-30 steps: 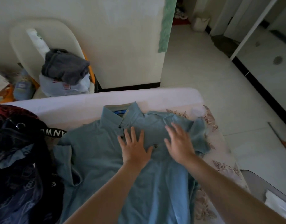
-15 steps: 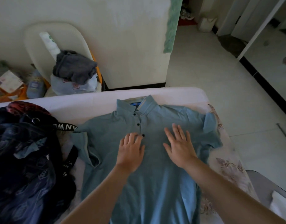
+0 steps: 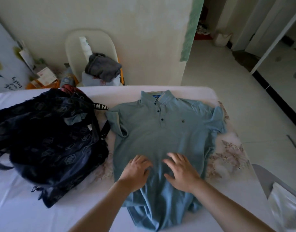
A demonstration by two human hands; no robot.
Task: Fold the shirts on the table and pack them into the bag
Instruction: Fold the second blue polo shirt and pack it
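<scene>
A light blue polo shirt (image 3: 162,133) lies face up and spread flat on the white-covered table (image 3: 27,206), collar at the far side, hem toward me. My left hand (image 3: 135,173) and my right hand (image 3: 180,171) rest palm down on the shirt's lower belly, side by side, fingers apart, holding nothing. A dark blue patterned bag (image 3: 48,141) with a lettered black strap slumps on the table left of the shirt, its edge touching the shirt's left sleeve.
A cream chair (image 3: 87,46) behind the table carries a grey garment (image 3: 103,67) and a pale folded one. Clutter lies on the floor at the far left. Tiled floor (image 3: 244,104) stretches to the right. A grey chair edge (image 3: 269,181) stands at the near right.
Both hands have slid down the shirt from the chest to the lower belly, and the shirt lies flatter. The camera view has pulled back and shifted left, showing more of the bag.
</scene>
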